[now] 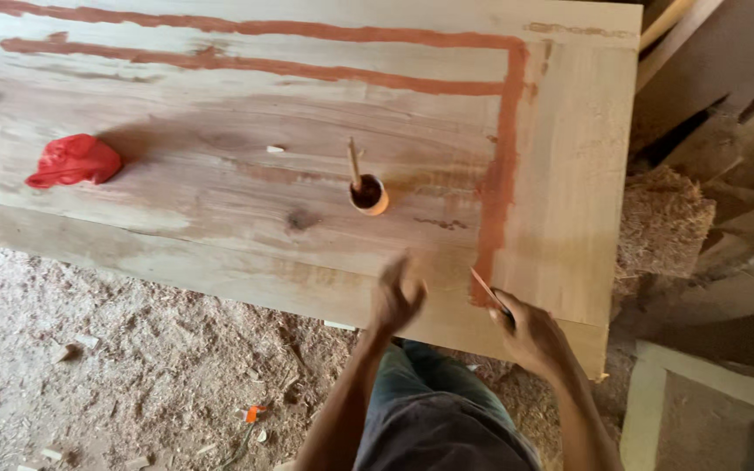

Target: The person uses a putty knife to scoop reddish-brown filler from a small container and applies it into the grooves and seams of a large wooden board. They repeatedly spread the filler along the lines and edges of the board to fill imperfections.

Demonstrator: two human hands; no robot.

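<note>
A wide pale wooden board (220, 201) lies before me, marked with reddish-brown painted lines (499, 166) along its top and down its right side. My right hand (530, 336) grips a thin stick (486, 288) whose tip touches the lower end of the vertical painted line near the board's front edge. My left hand (397, 296) hovers blurred just over the front edge, fingers loosely curled, holding nothing. A small round cup of dark red paint (367, 194) with a stick standing in it sits on the board beyond my hands.
A crumpled red cloth (74, 161) lies on the board at the left. Sawdust and wood chips cover the ground (133, 366) below. Stacked planks (726, 105) and a heap of shavings (661, 222) stand at the right.
</note>
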